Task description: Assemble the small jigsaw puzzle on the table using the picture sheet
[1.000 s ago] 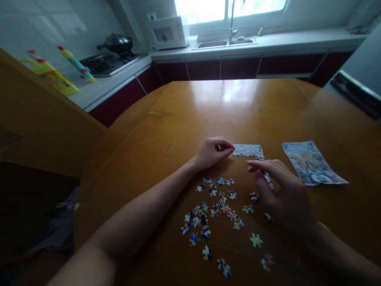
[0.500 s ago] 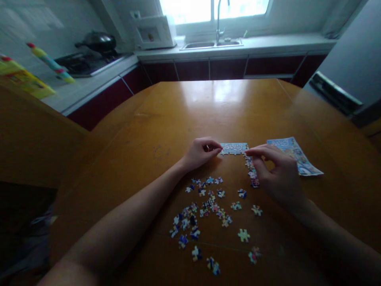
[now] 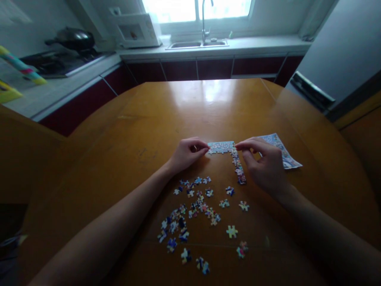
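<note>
A partly assembled jigsaw puzzle (image 3: 220, 147) lies on the table as an L: a pale blue strip across the top and a narrow, darker column running down from its right end. At the strip's left end, my left hand (image 3: 190, 153) is closed, thumb and fingertips pinching the edge. My right hand (image 3: 264, 161) has curled fingers, their tips on the upper right corner of the strip. Loose puzzle pieces (image 3: 203, 207) lie scattered nearer to me, some overlapping. Partly behind my right hand is a printed picture sheet (image 3: 287, 159) with a curled edge.
The wooden table (image 3: 166, 119) has a glossy top with rounded corners. Beyond it are a counter with a sink (image 3: 196, 44), a microwave (image 3: 137, 31) and a wok (image 3: 74, 39) on the stove. A refrigerator (image 3: 336, 51) stands at the right.
The camera view has swung to the right, so everything appears shifted left. Both hands stay at the two ends of the puzzle's top strip. The loose pieces lie as before.
</note>
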`<state>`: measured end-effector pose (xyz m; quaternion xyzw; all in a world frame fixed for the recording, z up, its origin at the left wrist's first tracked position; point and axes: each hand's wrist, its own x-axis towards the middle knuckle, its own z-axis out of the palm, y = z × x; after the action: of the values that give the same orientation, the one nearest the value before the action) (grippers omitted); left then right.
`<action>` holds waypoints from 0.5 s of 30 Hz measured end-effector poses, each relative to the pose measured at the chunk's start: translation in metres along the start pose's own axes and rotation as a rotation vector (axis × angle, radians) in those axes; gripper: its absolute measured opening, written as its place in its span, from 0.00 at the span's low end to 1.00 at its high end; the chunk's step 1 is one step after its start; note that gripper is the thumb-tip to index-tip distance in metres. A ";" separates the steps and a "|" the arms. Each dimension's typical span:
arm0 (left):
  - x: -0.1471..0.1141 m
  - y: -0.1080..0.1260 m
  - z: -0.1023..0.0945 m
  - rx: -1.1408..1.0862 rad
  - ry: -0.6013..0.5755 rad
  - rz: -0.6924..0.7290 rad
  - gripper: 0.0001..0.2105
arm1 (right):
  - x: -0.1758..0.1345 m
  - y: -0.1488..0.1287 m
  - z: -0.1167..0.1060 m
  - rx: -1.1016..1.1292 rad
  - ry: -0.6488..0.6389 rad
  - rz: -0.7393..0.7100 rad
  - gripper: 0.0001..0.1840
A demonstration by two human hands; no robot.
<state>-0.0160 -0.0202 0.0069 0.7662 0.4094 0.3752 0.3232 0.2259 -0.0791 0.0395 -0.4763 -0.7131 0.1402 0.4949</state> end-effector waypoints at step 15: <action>0.001 0.001 0.000 0.023 0.001 0.012 0.07 | 0.000 0.000 0.001 -0.001 -0.074 0.016 0.10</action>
<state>-0.0155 -0.0199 0.0082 0.7722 0.4092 0.3728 0.3120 0.2250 -0.0784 0.0388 -0.4768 -0.7272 0.1614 0.4666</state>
